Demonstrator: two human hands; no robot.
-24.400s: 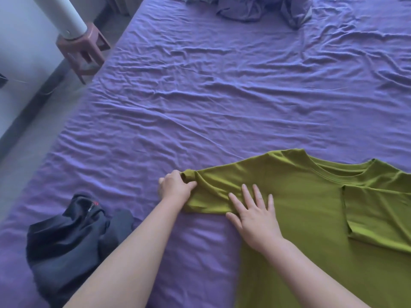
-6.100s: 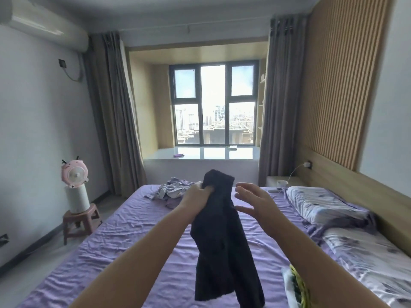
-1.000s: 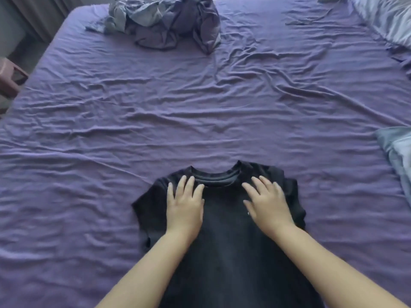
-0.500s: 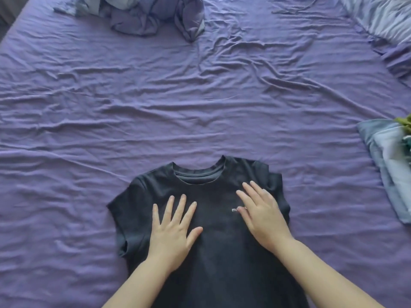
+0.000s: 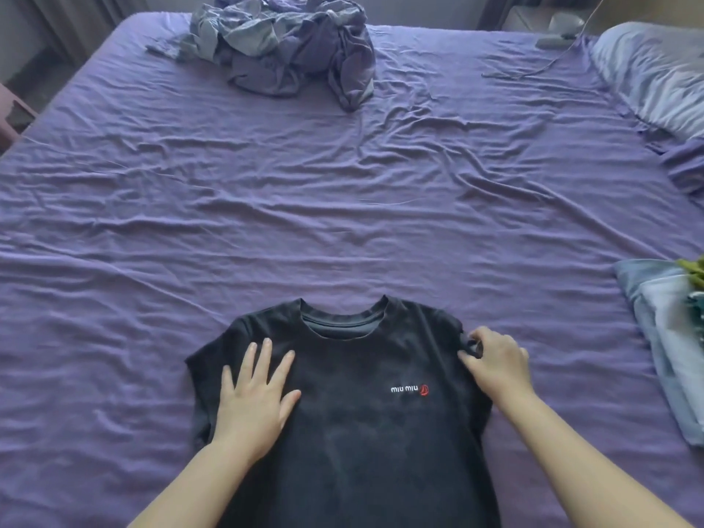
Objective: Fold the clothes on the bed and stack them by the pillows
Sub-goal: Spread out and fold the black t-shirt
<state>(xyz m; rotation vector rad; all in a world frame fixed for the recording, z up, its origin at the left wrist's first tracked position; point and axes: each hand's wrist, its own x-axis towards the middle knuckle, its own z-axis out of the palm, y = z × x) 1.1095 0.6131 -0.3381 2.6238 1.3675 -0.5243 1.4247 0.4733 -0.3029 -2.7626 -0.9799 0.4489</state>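
Observation:
A black T-shirt (image 5: 354, 421) with a small white and red logo lies flat, front up, on the purple bed sheet (image 5: 343, 207), collar pointing away from me. My left hand (image 5: 257, 394) rests flat on its left chest, fingers spread. My right hand (image 5: 495, 360) pinches the shirt's right sleeve at the edge. A folded stack of clothes (image 5: 666, 344), light blue with some green on top, sits at the right edge. A crumpled grey-purple pile of clothes (image 5: 289, 51) lies at the far side of the bed.
A pale patterned pillow (image 5: 655, 74) lies at the far right corner. A cable (image 5: 533, 70) trails across the sheet near it. A brown stool (image 5: 11, 116) shows at the left edge, beside the bed.
My right hand slid from the shirt's chest to its right sleeve and closed on it. The shirt looks smoother and wider. My left hand stays flat on the left side.

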